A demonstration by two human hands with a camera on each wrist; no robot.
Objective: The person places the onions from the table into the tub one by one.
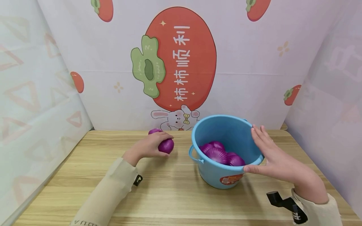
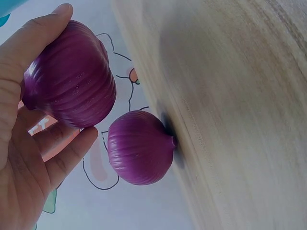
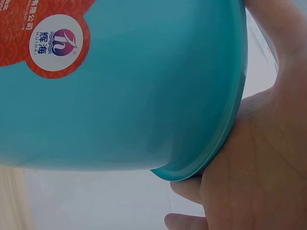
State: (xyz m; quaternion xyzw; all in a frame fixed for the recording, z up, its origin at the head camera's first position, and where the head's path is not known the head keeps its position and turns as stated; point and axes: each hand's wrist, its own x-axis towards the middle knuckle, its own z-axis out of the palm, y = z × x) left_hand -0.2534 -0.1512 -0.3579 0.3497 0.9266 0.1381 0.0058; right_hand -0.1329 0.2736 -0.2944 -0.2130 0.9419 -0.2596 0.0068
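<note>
My left hand (image 1: 151, 145) grips a red onion (image 2: 72, 76), thumb on one side and fingers around the other. Just behind it a second red onion (image 1: 154, 131) rests on the table near its back edge, apart from the held one, as the left wrist view shows. To the right stands a light blue bucket (image 1: 207, 174), tilted a little in view, with several red onions (image 1: 217, 155) inside. My right hand (image 1: 275, 160) lies against the bucket's right rim with its fingers fairly straight and spread, the thumb touching the front rim. The bucket wall hides part of the onions.
A light wooden table (image 1: 164, 201) carries everything. Behind it hangs a white cloth (image 1: 240, 78) printed with persimmons and a rabbit, and pale cloth walls (image 1: 28, 110) close off both sides. The bucket's handle (image 1: 195, 158) hangs at its left side.
</note>
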